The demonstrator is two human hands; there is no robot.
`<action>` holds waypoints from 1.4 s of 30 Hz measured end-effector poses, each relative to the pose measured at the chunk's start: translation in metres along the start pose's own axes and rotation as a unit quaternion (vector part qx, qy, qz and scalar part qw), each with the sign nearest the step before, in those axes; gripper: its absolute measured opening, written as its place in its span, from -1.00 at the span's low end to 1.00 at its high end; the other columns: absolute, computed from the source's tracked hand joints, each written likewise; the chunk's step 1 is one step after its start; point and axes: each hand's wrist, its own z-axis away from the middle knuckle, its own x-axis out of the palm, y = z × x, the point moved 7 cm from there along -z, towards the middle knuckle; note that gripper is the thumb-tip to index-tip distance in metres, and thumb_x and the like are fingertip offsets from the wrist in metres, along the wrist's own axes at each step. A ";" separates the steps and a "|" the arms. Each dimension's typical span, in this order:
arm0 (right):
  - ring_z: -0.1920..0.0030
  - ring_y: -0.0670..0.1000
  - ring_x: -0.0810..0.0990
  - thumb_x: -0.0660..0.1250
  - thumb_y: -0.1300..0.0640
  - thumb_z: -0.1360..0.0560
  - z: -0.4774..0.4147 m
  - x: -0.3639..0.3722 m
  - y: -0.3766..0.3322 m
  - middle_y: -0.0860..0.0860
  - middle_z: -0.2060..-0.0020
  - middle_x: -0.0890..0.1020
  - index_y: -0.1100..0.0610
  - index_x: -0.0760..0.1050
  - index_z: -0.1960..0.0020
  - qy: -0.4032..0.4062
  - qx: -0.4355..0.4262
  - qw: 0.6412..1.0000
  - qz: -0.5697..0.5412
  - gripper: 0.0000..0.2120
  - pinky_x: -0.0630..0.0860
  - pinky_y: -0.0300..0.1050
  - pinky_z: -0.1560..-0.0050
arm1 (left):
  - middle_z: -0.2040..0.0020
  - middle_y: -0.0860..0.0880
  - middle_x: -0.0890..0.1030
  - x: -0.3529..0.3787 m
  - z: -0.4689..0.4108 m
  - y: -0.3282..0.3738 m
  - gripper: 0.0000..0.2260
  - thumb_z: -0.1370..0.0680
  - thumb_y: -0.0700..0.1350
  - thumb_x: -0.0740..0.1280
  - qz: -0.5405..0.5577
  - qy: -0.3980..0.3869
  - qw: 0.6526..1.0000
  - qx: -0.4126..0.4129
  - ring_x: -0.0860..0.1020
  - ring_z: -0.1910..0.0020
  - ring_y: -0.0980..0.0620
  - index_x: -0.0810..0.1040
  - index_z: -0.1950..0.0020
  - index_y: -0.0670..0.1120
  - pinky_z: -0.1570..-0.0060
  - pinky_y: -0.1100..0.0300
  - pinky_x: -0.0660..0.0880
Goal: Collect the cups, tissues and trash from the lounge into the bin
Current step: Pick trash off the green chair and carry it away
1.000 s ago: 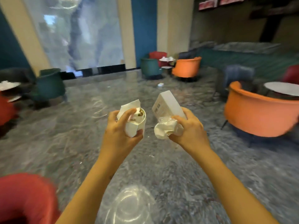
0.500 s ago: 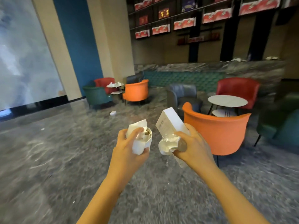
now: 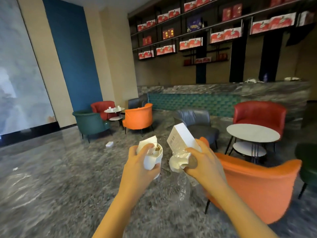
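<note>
My left hand (image 3: 139, 166) is closed around a white paper cup (image 3: 155, 156) stuffed with crumpled tissue and scraps. Held out beside it, my right hand (image 3: 204, 162) grips a white carton box (image 3: 182, 140) together with a crumpled white cup (image 3: 177, 162) and clear plastic wrap (image 3: 181, 189) that hangs down. On the floor ahead lies a small white piece of trash (image 3: 109, 143), and another white scrap (image 3: 15, 168) lies at the far left. White cups (image 3: 113, 109) stand on a far round table (image 3: 114, 110). No bin shows in the view.
An orange armchair (image 3: 257, 188) stands close on my right, with a round white table (image 3: 252, 133), a grey chair (image 3: 195, 121) and a red chair (image 3: 259, 114) behind it. Green, red and orange chairs ring the far table. Open marble floor (image 3: 60, 177) stretches to the left. A counter and shelves line the back wall.
My view has swung to the right, bringing the counter, shelves and round white table into sight. Both hands keep the same hold on their items in front of me.
</note>
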 end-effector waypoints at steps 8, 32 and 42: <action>-0.14 0.09 0.40 0.38 -0.02 -0.34 -0.221 0.115 0.074 -0.05 -0.31 0.30 -0.04 0.48 -0.12 -0.034 -0.009 0.999 0.023 -0.65 0.21 -0.19 0.17 | -0.13 0.13 0.24 0.085 -0.202 -0.112 -0.55 -0.41 -0.08 0.42 -0.034 0.008 0.999 -0.022 0.36 0.02 0.10 0.40 -0.26 0.15 0.15 0.32 0.32; -0.19 0.14 0.42 0.41 -0.03 -0.35 -0.865 0.548 0.312 0.03 -0.34 0.32 0.05 0.47 -0.19 -0.013 0.047 0.998 0.050 -0.57 0.39 -0.10 -0.04 | -0.09 0.01 0.32 0.386 -0.835 -0.570 -0.51 -0.40 -0.10 0.42 -0.042 -0.050 0.998 -0.007 0.39 0.06 0.01 0.42 -0.29 0.11 0.14 0.21 0.34; -0.19 0.08 0.42 0.39 -0.07 -0.35 -1.167 0.716 0.430 -0.02 -0.32 0.33 0.02 0.48 -0.12 -0.025 0.050 0.998 0.035 -0.62 0.39 -0.13 0.07 | -0.11 -0.01 0.35 0.522 -1.126 -0.734 -0.50 -0.40 -0.11 0.44 -0.038 -0.051 0.998 -0.015 0.39 0.01 0.04 0.42 -0.31 0.09 0.14 0.27 0.29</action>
